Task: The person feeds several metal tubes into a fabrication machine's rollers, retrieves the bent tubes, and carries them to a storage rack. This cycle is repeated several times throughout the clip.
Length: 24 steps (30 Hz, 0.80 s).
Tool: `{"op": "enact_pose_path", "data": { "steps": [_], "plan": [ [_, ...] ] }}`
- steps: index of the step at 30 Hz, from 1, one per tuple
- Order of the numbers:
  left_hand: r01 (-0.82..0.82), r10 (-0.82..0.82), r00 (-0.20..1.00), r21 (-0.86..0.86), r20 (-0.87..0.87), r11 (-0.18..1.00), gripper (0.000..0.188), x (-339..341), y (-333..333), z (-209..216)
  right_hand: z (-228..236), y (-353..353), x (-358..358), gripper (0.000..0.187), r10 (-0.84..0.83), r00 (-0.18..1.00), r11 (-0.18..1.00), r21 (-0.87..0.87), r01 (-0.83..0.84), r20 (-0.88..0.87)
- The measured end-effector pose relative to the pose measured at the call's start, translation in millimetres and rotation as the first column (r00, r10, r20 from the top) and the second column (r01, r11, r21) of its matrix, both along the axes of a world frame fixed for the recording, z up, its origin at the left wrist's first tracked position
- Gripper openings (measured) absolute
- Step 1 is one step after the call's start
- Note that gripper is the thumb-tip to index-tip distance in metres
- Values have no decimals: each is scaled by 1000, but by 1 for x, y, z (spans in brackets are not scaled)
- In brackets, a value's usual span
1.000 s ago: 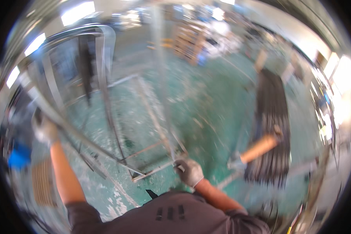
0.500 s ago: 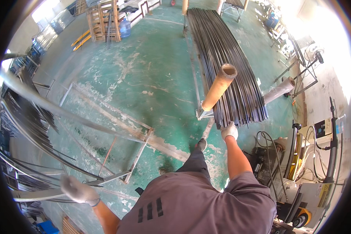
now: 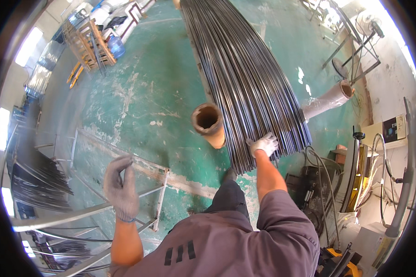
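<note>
A: Well, there is only the head view, so start there. What does the right hand [image 3: 263, 144] do?

B: It wears a white knit glove and lies on the near ends of the long bundle of thin dark steel rods [image 3: 245, 78], which stretches away across the worn green painted floor [image 3: 138, 92]. The fingers spread over the rod tips; whether they have closed around a single rod I cannot tell.

A: And the left hand [image 3: 120, 184]?

B: Gloved in grey, raised in the air with its fingers curled loosely together, gripping nothing that I can make out. It hangs above the grey welded metal frame [image 3: 159, 203] on the floor, not touching it.

A: What else is near?

B: A brown cardboard tube [image 3: 209, 123] stands open-mouthed just left of the rod ends, and a second, paler tube [image 3: 326, 99] lies to the right of the bundle. Curved bright steel bars [image 3: 55, 217] and more dark rods [image 3: 37, 184] sit at the left edge.

A: How far along is the work?

B: By my reading, early: the bundle looks full, no rod is lifted clear, and the picking-up is not yet done.
</note>
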<state>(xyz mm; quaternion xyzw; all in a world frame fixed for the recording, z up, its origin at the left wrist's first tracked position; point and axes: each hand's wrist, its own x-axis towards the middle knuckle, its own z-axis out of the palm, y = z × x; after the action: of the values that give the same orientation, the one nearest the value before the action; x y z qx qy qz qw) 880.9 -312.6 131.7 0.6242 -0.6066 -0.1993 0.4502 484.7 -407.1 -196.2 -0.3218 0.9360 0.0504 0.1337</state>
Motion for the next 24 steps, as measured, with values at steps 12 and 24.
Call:
{"op": "enact_pose_path", "data": {
  "steps": [12, 24],
  "plan": [
    [464, -466, 882, 46, 64, 884, 24, -173, -103, -22, -47, -3, -7, 25, 405, 896, 914, -66, -399, 181],
    [508, -507, 856, 17, 98, 861, 23, -152, -95, -36, -41, -7, -12, 36, 234, 875, 963, 24, -269, 424]
  ]
}}
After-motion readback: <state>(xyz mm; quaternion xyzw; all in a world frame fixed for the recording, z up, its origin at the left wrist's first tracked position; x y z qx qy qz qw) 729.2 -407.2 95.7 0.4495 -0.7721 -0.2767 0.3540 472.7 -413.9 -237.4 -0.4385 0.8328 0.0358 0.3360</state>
